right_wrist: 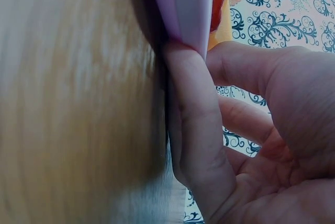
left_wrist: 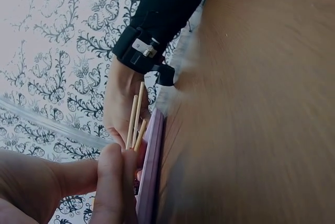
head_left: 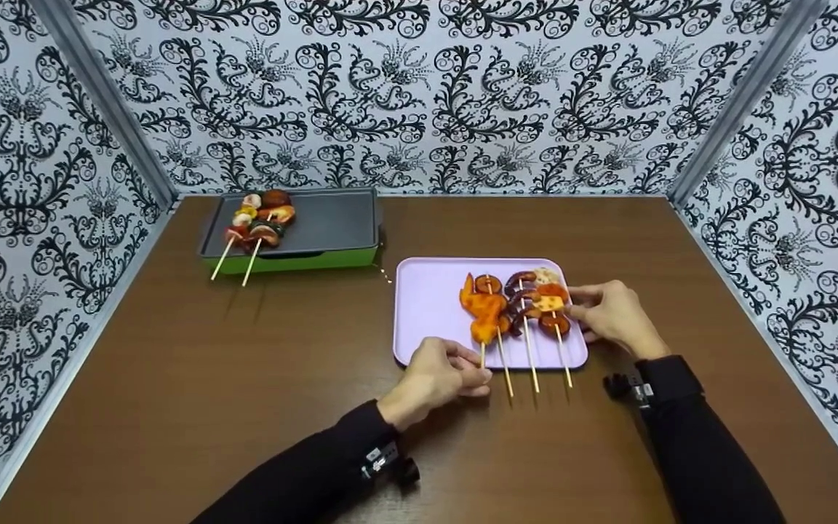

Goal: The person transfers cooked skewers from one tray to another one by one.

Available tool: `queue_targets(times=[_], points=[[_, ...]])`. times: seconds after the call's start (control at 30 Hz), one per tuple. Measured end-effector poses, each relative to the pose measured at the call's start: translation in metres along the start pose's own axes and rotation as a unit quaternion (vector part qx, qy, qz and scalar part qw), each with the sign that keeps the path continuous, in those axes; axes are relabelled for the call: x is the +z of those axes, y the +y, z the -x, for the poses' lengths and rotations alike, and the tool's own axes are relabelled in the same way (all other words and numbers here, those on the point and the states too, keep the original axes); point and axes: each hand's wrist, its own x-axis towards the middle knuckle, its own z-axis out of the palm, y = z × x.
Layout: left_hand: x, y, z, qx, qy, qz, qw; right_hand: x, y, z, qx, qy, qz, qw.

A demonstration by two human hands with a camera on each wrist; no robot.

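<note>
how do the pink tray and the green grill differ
The tray is pale pink; the grill has a dark grey top over a green side. The tray is shallow, the grill taller. The right hand grips the tray's edge, while no hand touches the grill. Both are rectangular and hold skewers.

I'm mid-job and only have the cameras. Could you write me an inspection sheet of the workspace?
Surface: brown table, bearing a tray and a grill.
Job's things: tray with four skewers, sticks overhanging its near edge; grill with two more skewers, sticks overhanging its front.
Clutter: pale bits by the grill's right end, too small to identify.
Grippers: left hand pinches the leftmost tray skewer by its stick; right hand grips the tray's right edge.
Cables: nothing seen for certain.
Surroundings: black-and-white patterned walls, grey corner posts.
</note>
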Motion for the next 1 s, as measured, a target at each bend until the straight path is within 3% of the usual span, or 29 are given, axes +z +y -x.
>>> queue_targets(times=[0.53, 1.0], points=[[-0.008, 0.003, -0.002, 0.001, -0.033, -0.055, 0.998, 0.001, 0.001, 0.0, 0.001, 0.001, -0.003, 1.0], [-0.015, 0.011, 0.002, 0.027, -0.026, -0.148, 0.9882, 0.0, 0.001, -0.001, -0.005, -0.001, -0.013, 1.0]])
